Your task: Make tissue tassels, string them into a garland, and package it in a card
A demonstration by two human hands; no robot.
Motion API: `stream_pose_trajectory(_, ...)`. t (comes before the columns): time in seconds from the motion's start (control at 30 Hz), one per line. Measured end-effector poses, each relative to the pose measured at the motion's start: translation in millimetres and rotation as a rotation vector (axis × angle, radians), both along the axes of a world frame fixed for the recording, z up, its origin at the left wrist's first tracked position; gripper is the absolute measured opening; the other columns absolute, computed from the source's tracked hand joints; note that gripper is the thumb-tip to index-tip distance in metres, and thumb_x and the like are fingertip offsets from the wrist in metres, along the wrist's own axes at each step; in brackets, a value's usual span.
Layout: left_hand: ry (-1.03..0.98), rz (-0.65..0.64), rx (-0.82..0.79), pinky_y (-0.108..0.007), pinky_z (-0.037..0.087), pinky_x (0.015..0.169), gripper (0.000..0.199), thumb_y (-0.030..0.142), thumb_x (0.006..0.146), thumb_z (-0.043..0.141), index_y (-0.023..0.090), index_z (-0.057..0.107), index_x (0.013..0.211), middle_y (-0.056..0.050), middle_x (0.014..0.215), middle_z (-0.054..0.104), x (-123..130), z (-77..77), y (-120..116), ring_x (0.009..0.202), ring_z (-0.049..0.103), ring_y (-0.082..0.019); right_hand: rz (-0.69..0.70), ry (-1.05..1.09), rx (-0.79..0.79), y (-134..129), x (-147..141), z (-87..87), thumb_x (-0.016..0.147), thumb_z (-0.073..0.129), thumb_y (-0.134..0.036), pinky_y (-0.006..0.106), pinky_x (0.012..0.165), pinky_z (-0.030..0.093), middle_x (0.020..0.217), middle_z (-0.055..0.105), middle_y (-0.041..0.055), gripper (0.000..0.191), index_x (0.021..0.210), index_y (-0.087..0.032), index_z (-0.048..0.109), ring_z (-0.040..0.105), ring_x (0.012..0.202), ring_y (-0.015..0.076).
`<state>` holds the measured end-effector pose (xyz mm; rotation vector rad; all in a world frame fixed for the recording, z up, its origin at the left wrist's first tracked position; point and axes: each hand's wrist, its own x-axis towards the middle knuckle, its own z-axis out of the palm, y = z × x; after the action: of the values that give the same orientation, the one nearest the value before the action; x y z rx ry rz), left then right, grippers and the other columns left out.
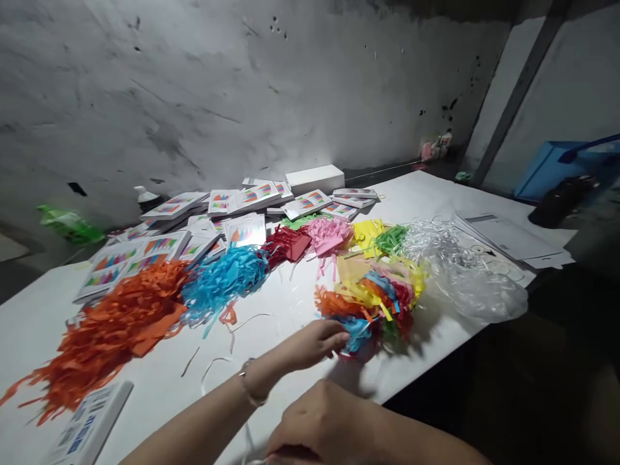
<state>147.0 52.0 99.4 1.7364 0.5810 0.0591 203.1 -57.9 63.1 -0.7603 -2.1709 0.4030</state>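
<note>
My left hand [314,342] reaches over the white table, its curled fingers at the light-blue strips of a multicoloured tissue bundle [372,290]. Whether it grips the strips cannot be made out. A bracelet circles that wrist. Nearer the bottom edge, my right hand [320,420] is bent with its fingers folded, close to a white string [249,439]; the fingertips and what they hold are hidden. Left of the hands lie orange fringed paper [126,323] and light-blue fringed paper [225,278]. Dark red [290,242], pink [329,234] and yellow fringed pieces [367,236] lie behind.
Printed flat boxes [162,245] are piled along the back left, beside a plain white box [314,179]. Clear plastic [479,290] and silvery strips [436,242] lie right of the bundle. A barcoded box [92,423] is at the front left. Papers [508,236] rest at the right.
</note>
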Motion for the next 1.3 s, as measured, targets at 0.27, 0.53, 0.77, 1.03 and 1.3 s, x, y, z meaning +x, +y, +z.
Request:
stream_pose_trajectory(0.27,-0.223,0.258,-0.669,-0.012,0.009,0.036,0.037,0.045,0.076,0.079,0.014,0.066,0.091,0.011,0.054,0.031,39.4,3.3,3.4,0.041,0.016,-0.001,-0.050,0.206,-0.095,-25.1,30.8,-18.4,0.095,0.054,-0.041,0.021,0.080,0.052,0.093,0.071,0.0052,0.030,0.106,-0.018,0.070,0.068,0.084,0.0142)
stream_pose_trajectory(0.53,-0.496,0.670,-0.579,-0.012,0.011,0.034,0.013,0.026,0.085,0.068,0.014,0.072,0.089,0.008,0.056,0.021,-48.8,67.8,24.2,0.044,0.013,-0.003,-0.732,0.567,-0.067,-27.1,105.1,-18.6,0.096,0.052,-0.023,0.030,0.074,0.054,0.083,0.067,0.0051,0.018,0.094,-0.023,0.070,0.066,0.081,0.0186)
stream_pose_trajectory(0.77,-0.613,0.826,-0.544,-0.009,0.019,0.031,0.025,0.025,0.079,0.076,0.014,0.072,0.101,0.010,0.054,0.027,-72.1,79.7,0.5,0.043,0.015,-0.003,-0.378,0.499,-0.326,-0.7,64.8,-9.6,0.093,0.054,-0.023,0.027,0.068,0.056,0.091,0.075,0.0081,0.020,0.102,-0.018,0.072,0.070,0.076,0.0176)
stream_pose_trajectory(1.03,-0.732,0.824,-0.563,-0.007,0.022,0.031,0.031,0.027,0.078,0.078,0.015,0.069,0.105,0.011,0.054,0.025,-80.6,81.1,-19.4,0.041,0.016,-0.003,-0.644,0.462,-0.310,19.5,38.8,-13.3,0.095,0.042,-0.021,0.027,0.055,0.053,0.096,0.074,0.0084,0.035,0.129,-0.019,0.053,0.061,0.051,0.0124)
stream_pose_trajectory(1.3,-0.719,0.800,-0.621,-0.006,0.024,0.032,0.039,0.030,0.073,0.084,0.014,0.069,0.106,0.012,0.054,0.027,-73.8,69.3,-32.1,0.044,0.012,-0.003,-0.818,0.364,-0.065,38.2,25.4,-20.9,0.095,0.052,-0.042,0.031,0.067,0.050,0.088,0.065,0.0092,0.026,0.096,-0.018,0.062,0.061,0.074,0.0200)
